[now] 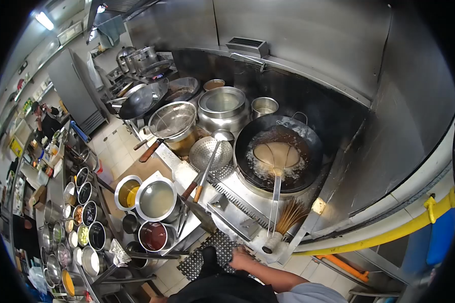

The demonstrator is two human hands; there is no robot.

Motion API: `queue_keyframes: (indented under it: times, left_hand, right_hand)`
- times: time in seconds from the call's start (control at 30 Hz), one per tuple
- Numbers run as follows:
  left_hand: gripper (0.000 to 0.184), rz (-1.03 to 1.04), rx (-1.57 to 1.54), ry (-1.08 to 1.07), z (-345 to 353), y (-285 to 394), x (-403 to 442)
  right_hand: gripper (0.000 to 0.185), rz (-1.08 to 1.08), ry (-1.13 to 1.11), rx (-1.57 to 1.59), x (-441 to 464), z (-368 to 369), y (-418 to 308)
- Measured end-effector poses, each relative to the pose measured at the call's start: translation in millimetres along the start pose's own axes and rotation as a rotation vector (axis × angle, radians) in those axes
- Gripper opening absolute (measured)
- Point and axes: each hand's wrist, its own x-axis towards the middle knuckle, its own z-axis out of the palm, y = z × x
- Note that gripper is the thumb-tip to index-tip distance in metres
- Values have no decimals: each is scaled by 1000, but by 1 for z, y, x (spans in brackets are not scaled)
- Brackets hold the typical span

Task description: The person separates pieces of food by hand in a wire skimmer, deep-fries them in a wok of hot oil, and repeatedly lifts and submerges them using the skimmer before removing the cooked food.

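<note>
Right of centre: strainer (277,156) already down in the wok (243,151), dark liquid (288,133) bubbling round it — not yet lifted out, no hand on its handle. Right hand (241,258), bottom centre, fingers seemingly curled, grip unclear. Left hand (158,300) — at most a sliver, bottom edge; cannot tell its state.

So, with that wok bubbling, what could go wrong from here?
The liquid in the wok is bubbling hard, so it may spit, and the right hand is bare.

The strainer sits in that liquid with its handle sticking out toward the front edge; a passing arm could knock it and splash.

The bamboo brush lies close to the wok, so its bristles might scorch.
</note>
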Motion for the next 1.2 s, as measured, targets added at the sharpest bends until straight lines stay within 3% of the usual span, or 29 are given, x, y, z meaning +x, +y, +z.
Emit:
queue_keyframes:
  times: [0.1, 0.17, 0.23, 0.27, 0.3, 0.37, 0.4, 0.43, 0.47, 0.5, 0.57, 0.67, 0.73, 0.8, 0.83, 0.9, 0.93, 1.0, 1.1, 1.2]
  left_hand:
    - [39, 78, 46, -62, 7, 16, 29]
    - [40, 163, 92, -106, 9, 32, 54]
    - [41, 261, 147, -135, 13, 51, 84]
    - [42, 301, 173, -138, 17, 65, 97]
    - [41, 173, 181, -93, 13, 105, 71]
    - [39, 284, 228, -116, 13, 124, 106]
    - [38, 376, 271, -124, 14, 131, 127]
    - [38, 389, 272, -142, 13, 134, 145]
    - [37, 323, 67, -178, 12, 139, 161]
    - [35, 251, -137, -213, 12, 146, 172]
    - [33, 271, -138, -198, 0, 162, 165]
    - [28, 200, 93, -296, -19, 166, 174]
    - [40, 213, 234, -386, -26, 150, 214]
    - [63, 238, 319, -475, -31, 138, 247]
    - [63, 239, 324, -476, -34, 136, 252]
    - [68, 358, 474, -473, -37, 131, 260]
    - [70, 384, 520, -466, -38, 132, 263]
    - [67, 405, 506, -474, -38, 132, 267]
    - [49, 371, 305, -465, -47, 150, 218]
    - [35, 443, 584, -393, -53, 165, 190]
  right_hand:
    - [57, -460, 365, 38, -64, -75, -60]
    - [56, -503, 688, -15, -78, -118, -74]
    - [54, -317, 989, -203, -87, -164, -78]
    - [56, -154, 1037, -285, -92, -183, -78]
    - [59, 12, 1085, -365, -99, -196, -76]
    - [55, 258, 1030, -230, -75, -194, -30]
    - [55, 277, 1039, -244, -76, -196, -16]
    - [54, 426, 916, -87, -79, -200, -4]
    - [53, 567, 791, 72, -85, -204, 7]
    - [50, 545, 840, -30, -93, -209, 18]
    - [31, 467, 1033, -96, -104, -226, 45]
    - [31, 552, 1055, -22, -132, -269, 38]
    - [29, 567, 1086, -54, -136, -285, 39]
    - [27, 560, 1095, -39, -133, -290, 55]
    - [27, 565, 1096, -36, -133, -288, 50]
    - [20, 525, 1116, 336, -134, -284, 35]
    - [20, 525, 1115, 340, -130, -279, 37]
    - [16, 453, 920, 980, -118, -269, 40]
    - [16, 352, 795, 1274, -106, -258, 39]
    - [15, 269, 674, 1340, -91, -252, 38]
